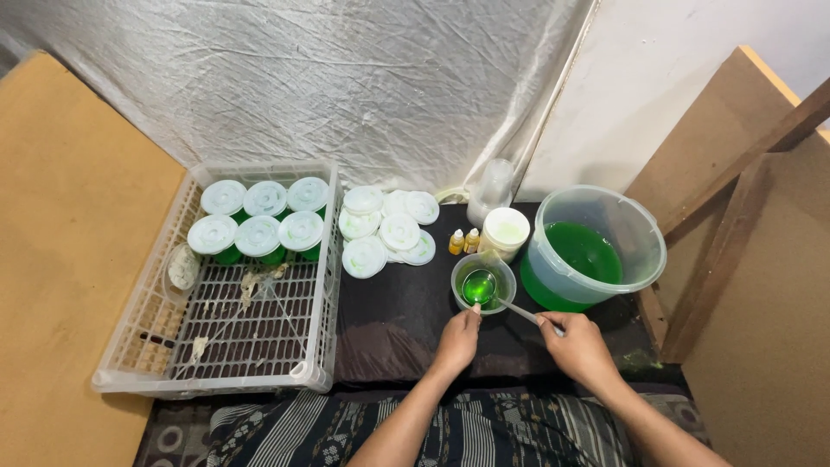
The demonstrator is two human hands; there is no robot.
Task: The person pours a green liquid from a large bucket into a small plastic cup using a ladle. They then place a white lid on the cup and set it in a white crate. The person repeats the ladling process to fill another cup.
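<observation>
Crate (138, 337) at left with cups (259, 229) in its back, lids (386, 227) right of it, bowl (483, 284) between lids and bucket (640, 227), jar (505, 232) behind bowl.

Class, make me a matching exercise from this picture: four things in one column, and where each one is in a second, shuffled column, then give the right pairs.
Things:
1. ladle
2. sealed cups
3. loose white lids
4. two small dropper bottles

Places:
A. stacked on the dark cloth, right of the crate
B. bowl over the small clear cup, handle in the right hand
C. standing between the lids and a white-lidded jar
D. in the back of the white crate

Pairs: 1-B, 2-D, 3-A, 4-C
</observation>
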